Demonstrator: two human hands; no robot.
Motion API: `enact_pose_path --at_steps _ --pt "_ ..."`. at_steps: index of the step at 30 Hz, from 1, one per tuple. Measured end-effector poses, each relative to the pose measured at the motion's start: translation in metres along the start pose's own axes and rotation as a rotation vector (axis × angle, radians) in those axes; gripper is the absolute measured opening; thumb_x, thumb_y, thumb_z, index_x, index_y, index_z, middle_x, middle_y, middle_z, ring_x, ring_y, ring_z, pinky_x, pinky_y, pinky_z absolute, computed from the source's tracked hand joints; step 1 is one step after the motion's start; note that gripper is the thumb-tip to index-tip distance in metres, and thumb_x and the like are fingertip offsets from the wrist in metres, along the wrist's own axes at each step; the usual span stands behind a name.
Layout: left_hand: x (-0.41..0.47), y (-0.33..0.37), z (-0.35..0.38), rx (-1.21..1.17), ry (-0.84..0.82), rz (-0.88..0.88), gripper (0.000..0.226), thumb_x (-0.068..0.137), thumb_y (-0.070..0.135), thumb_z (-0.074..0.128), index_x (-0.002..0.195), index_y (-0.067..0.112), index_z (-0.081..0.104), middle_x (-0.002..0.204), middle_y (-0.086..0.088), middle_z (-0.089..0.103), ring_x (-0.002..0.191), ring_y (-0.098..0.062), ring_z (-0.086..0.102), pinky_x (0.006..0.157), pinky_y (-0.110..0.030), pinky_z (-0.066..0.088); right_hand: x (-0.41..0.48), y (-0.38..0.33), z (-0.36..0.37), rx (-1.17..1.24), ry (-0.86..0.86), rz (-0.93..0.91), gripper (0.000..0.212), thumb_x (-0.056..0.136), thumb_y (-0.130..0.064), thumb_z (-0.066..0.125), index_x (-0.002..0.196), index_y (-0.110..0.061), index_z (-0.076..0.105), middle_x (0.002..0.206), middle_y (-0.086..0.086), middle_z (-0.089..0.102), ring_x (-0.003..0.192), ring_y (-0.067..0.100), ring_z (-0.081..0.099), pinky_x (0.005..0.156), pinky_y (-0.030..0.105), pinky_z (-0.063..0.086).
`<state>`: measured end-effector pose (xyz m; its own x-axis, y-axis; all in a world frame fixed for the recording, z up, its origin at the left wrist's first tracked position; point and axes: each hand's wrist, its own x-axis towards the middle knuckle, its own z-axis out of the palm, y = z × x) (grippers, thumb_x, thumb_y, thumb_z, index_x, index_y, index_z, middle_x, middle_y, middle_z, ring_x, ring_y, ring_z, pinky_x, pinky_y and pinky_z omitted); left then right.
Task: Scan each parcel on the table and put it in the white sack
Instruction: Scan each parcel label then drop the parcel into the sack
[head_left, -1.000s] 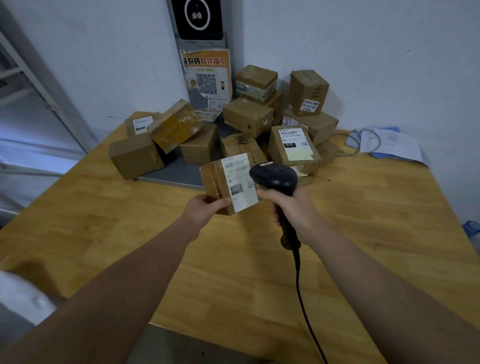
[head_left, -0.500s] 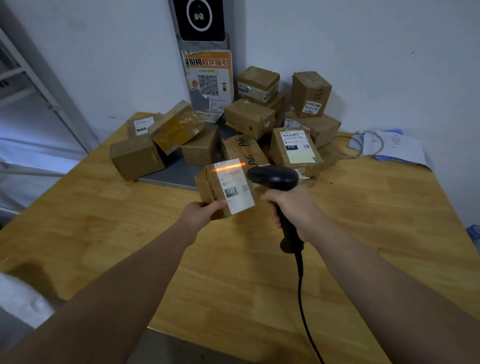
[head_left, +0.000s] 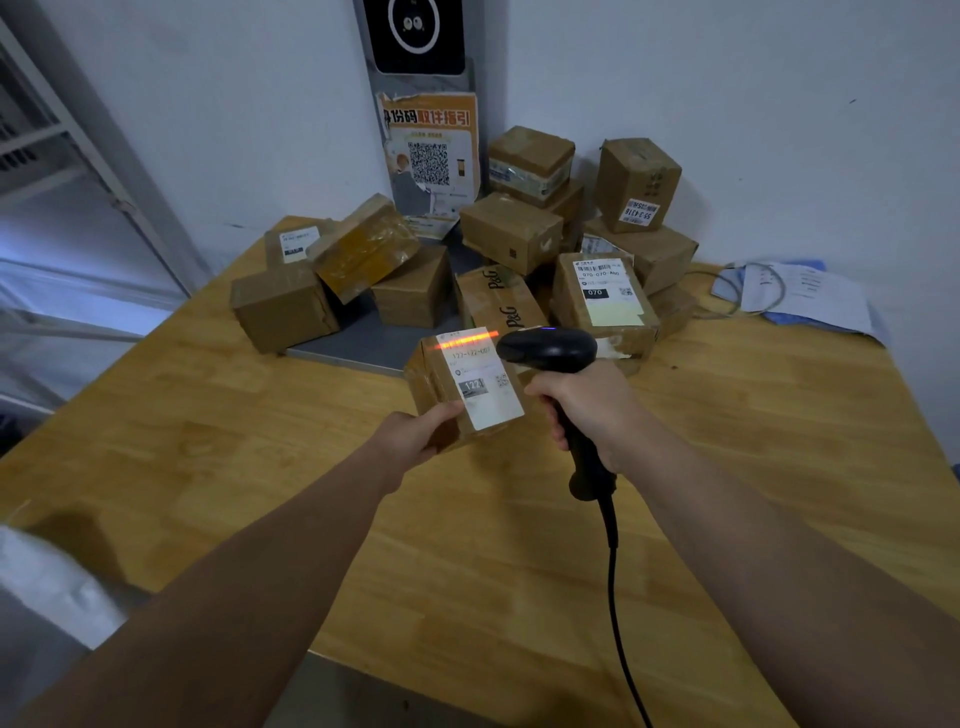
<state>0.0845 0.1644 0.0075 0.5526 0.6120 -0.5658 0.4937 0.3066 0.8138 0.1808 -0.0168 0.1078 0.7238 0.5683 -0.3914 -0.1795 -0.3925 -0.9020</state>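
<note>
We judge the task to be at an early stage. The left hand (head_left: 415, 441) grips one parcel (head_left: 434, 376) by its lower corner, lifted above the table (head_left: 208, 441). The right hand (head_left: 587, 410) is wrapped round the handle of the scanner (head_left: 550, 353), whose red line lies across the top of the label (head_left: 488, 389). So this parcel is being scanned and is not yet bagged. Behind it we count about twelve more in a pile (head_left: 511, 231) against the wall, some half hidden, all left to do. We see one scanner and one white sack (head_left: 47, 582), only its edge showing at lower left; what it holds we cannot tell.
</note>
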Motion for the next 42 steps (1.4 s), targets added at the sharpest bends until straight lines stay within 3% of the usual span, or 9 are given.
enact_pose_path --at_steps 4,18,25,28,31,33,35,39,42 --pt "-0.008 -0.003 -0.002 0.010 0.015 -0.028 0.060 0.080 0.042 0.074 0.120 0.002 0.057 0.117 -0.008 0.063 0.107 -0.018 0.060 0.082 -0.023 0.052 -0.001 0.000 0.004 -0.004 -0.003 -0.004 0.021 0.083 -0.014 0.066 0.064 -0.010 0.059 0.052 0.003 0.051 0.047 0.016 0.047 0.049 0.027 0.043" --pt "-0.036 -0.035 -0.039 -0.073 0.042 0.024 0.057 0.084 0.044 0.069 0.123 0.005 0.057 0.114 -0.005 0.064 0.109 -0.017 0.059 0.089 -0.024 0.050 -0.014 0.016 0.044 -0.086 -0.106 -0.054 0.022 0.082 -0.016 0.070 0.064 -0.007 0.061 0.052 0.005 0.053 0.046 0.015 0.050 0.050 0.027 0.043" --pt "-0.081 -0.060 -0.106 -0.148 0.160 0.099 0.050 0.086 0.045 0.066 0.119 0.008 0.057 0.104 0.000 0.066 0.097 -0.011 0.064 0.082 -0.020 0.050 -0.034 0.020 0.111 -0.082 -0.296 -0.168 0.028 0.081 -0.017 0.072 0.059 -0.007 0.060 0.053 0.007 0.054 0.049 0.019 0.053 0.054 0.030 0.046" --pt "-0.111 -0.087 -0.153 -0.206 0.271 0.132 0.064 0.083 0.046 0.068 0.132 0.012 0.045 0.106 0.000 0.063 0.097 -0.012 0.063 0.090 -0.027 0.052 -0.047 0.026 0.160 -0.022 -0.394 -0.186 0.018 0.081 -0.017 0.074 0.074 -0.002 0.067 0.060 0.010 0.058 0.057 0.021 0.056 0.064 0.035 0.048" --pt "-0.146 -0.125 -0.211 -0.236 0.401 0.146 0.065 0.081 0.042 0.069 0.134 0.014 0.043 0.107 0.000 0.063 0.096 -0.014 0.065 0.082 -0.026 0.054 -0.064 0.041 0.223 0.026 -0.442 -0.200 0.018 0.080 -0.012 0.076 0.095 -0.005 0.069 0.069 0.002 0.065 0.063 0.014 0.062 0.066 0.028 0.052" --pt "-0.171 -0.154 -0.252 -0.179 0.487 0.136 0.074 0.073 0.050 0.071 0.132 0.017 0.043 0.111 -0.002 0.063 0.101 -0.017 0.064 0.088 -0.033 0.054 -0.077 0.054 0.266 0.020 -0.489 -0.222 0.018 0.081 -0.006 0.075 0.096 -0.014 0.069 0.072 -0.011 0.068 0.067 0.001 0.065 0.060 0.014 0.050" --pt "-0.194 -0.183 -0.290 -0.109 0.577 0.097 0.073 0.073 0.048 0.074 0.133 0.019 0.043 0.114 -0.002 0.063 0.103 -0.018 0.064 0.089 -0.035 0.054 -0.088 0.075 0.308 -0.066 -0.501 -0.245 0.021 0.080 -0.007 0.077 0.095 -0.018 0.066 0.076 -0.012 0.068 0.076 0.004 0.065 0.062 0.017 0.048" --pt "-0.224 -0.236 -0.358 0.112 0.692 0.003 0.050 0.080 0.027 0.077 0.118 0.019 0.045 0.095 0.008 0.059 0.083 -0.004 0.060 0.060 -0.014 0.050 -0.091 0.136 0.379 -0.343 -0.476 -0.316 0.018 0.073 -0.013 0.080 0.075 -0.017 0.062 0.073 0.005 0.063 0.067 0.009 0.060 0.063 0.029 0.044" --pt "-0.228 -0.279 -0.404 0.522 0.663 -0.206 0.083 0.067 0.049 0.082 0.132 0.017 0.042 0.114 -0.003 0.055 0.105 -0.021 0.057 0.083 -0.033 0.052 -0.094 0.182 0.412 -0.535 -0.437 -0.239 0.034 0.076 -0.025 0.079 0.105 -0.011 0.070 0.125 0.015 0.060 0.122 0.024 0.050 0.096 0.024 0.034"
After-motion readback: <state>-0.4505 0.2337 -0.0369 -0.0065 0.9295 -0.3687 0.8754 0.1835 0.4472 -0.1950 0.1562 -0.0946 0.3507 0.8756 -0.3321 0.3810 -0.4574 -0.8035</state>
